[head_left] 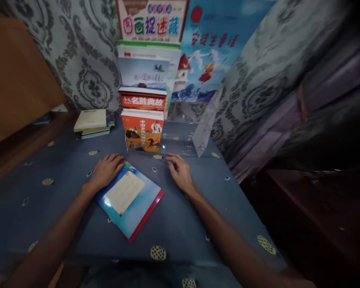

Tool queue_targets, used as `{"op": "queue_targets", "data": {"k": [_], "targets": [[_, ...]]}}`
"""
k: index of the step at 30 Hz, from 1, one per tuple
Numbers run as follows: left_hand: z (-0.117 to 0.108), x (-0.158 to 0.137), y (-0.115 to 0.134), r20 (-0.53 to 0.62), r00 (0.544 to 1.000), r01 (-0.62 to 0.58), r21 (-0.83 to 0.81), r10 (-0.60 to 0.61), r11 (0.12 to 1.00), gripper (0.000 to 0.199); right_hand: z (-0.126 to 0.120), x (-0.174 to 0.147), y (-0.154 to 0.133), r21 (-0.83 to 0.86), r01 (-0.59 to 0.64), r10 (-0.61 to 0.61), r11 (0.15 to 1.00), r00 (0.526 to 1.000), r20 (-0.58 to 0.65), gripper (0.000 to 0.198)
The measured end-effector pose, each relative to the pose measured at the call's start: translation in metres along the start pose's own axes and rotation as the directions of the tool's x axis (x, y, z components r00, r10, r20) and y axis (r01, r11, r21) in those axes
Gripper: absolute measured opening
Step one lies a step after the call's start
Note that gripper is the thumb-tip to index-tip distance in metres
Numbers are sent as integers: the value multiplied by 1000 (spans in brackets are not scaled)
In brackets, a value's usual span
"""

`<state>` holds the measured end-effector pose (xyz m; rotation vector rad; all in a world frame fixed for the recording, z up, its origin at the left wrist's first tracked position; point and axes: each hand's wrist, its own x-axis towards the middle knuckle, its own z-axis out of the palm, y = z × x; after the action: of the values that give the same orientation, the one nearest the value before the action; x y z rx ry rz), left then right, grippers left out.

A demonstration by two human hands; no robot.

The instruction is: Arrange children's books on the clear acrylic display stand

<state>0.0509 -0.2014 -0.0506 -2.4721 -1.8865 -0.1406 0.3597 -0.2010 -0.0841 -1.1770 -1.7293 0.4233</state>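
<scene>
It's a blue-grey cloth-covered table (186, 224), yellow spotted ovals (158, 253) scattered right across it! Up at twelve o'clock rises a clear stand (204, 128), and over at ten o'clock sits a small stack of books (91, 120); near the middle, toward eight o'clock, a glossy blue book (130, 200) lies flat, turned askew.

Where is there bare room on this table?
Between the right hand and the table's right edge, and between the left hand and the stacked books. Books crowd the left of the clear stand; a blue book lies between the forearms.
</scene>
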Motion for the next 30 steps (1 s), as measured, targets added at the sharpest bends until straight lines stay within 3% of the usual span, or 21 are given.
{"op": "queue_targets", "data": {"k": [6, 10, 15, 21, 25, 30], "targets": [[-21, -16, 13, 110, 971, 184, 216, -211, 959, 44, 16, -10, -31, 26, 161, -162, 987, 959, 233, 25], [-30, -21, 15, 148, 954, 233, 186, -262, 954, 43, 22, -15, -44, -43, 248, -213, 968, 900, 380, 28], [-26, -27, 3, 130, 945, 299, 27, -300, 954, 40, 34, -30, -54, -170, 344, -221, 923, 840, 496, 30], [-7, -27, -24, 82, 946, 323, -274, -312, 906, 49, 47, -44, -52, -220, 330, -213, 918, 877, 430, 30], [-2, -14, -41, 175, 924, 380, -488, -339, 786, 56, 49, -46, -50, -208, 320, -215, 924, 887, 409, 30], [-3, -7, -48, 296, 923, 385, -725, -247, 571, 59, 49, -46, -49, -196, 315, -223, 929, 895, 385, 32]]}}
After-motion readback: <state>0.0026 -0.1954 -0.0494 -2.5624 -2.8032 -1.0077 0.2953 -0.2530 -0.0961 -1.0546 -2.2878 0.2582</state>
